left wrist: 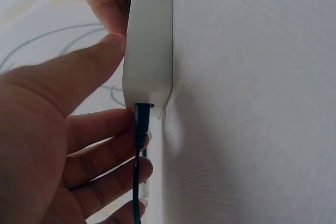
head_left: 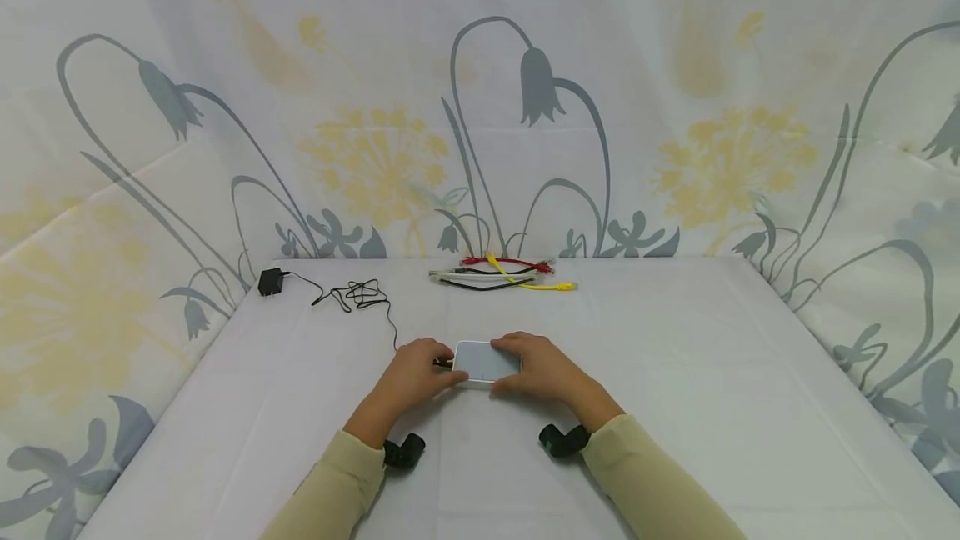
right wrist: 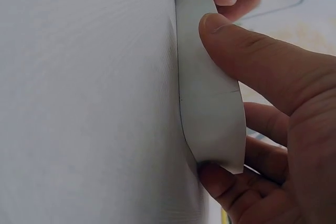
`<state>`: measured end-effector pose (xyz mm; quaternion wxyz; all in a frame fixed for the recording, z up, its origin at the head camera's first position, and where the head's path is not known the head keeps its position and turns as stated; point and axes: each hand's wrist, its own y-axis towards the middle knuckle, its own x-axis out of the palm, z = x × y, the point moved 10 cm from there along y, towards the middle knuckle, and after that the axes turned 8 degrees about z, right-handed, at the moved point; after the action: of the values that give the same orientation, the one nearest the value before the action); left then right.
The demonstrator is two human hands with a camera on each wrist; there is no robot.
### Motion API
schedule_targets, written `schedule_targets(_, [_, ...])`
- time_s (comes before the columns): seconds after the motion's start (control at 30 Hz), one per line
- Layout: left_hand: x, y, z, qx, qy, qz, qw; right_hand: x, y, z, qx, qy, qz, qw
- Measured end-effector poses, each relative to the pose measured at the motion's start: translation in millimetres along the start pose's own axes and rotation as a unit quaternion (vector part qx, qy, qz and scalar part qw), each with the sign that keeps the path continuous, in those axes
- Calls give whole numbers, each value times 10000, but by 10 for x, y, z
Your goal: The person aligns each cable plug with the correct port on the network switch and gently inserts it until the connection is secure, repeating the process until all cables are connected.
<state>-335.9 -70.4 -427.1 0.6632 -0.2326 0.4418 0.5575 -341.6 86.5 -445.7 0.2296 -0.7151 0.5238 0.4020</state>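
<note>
Gripping white electronic box [head_left: 482, 362] from both ends, flat on bench [head_left: 690, 357] between left hand [head_left: 415, 369] and right hand [head_left: 543, 367], lengthwise from left to right, with black power plug [left wrist: 142, 124] at left end.

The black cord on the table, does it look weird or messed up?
Yes, a bit: the black cord lies in a tangle between the black adapter and the left hand, not neatly coiled. I see no damage, though it's small here.

The white-covered table [head_left: 712, 398] carries a black power adapter [head_left: 271, 282], its cord [head_left: 363, 300], assorted cables [head_left: 502, 274] and a white box [head_left: 483, 362].
</note>
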Motion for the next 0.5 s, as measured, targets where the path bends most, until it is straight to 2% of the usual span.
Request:
schedule_targets(0.3, [-17, -4, -3, 112, 335, -42, 9994, 20, -4, -42, 30, -190, -41, 9998])
schedule_targets(0.5, [-54, -1, -22, 311, 362, -34, 9989, -4, -19, -118, -189, -204, -2, 9996])
